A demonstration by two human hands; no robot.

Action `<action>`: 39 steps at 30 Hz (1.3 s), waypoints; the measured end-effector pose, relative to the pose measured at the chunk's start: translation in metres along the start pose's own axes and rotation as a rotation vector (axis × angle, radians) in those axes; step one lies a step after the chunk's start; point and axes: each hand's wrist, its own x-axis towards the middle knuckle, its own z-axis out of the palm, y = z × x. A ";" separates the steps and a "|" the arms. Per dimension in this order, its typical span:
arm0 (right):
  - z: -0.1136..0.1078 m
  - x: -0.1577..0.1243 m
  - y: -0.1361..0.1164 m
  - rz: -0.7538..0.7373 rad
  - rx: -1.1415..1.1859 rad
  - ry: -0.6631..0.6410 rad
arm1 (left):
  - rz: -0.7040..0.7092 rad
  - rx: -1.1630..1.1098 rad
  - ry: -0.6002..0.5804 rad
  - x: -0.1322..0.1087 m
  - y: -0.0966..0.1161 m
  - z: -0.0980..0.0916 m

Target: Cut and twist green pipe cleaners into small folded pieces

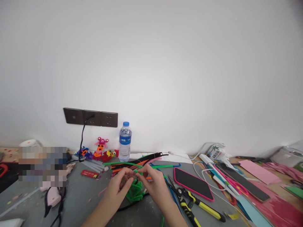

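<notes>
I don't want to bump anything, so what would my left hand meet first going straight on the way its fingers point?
Most likely your right hand, which faces the left hand across a small green piece; the exact depth is hard to judge from this single view.

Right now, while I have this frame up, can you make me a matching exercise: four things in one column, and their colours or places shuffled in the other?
Things
1. Bottle
2. Phone
3. Pliers
4. Fuzzy strips

Colours and places
A. Yellow and black handles
B. Green and bunched, seen between the left hand and the right hand
C. Blue cap, standing upright near the wall
D. Pink rim around a dark screen

Right pairs: 1-C, 2-D, 3-A, 4-B
</notes>
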 end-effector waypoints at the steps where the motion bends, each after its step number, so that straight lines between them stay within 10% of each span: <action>1: 0.000 0.000 -0.001 0.027 0.017 -0.024 | 0.000 0.000 -0.001 0.000 -0.001 0.000; 39: 0.001 0.000 -0.009 -0.012 -0.056 -0.177 | 0.066 0.120 -0.007 0.003 0.001 0.001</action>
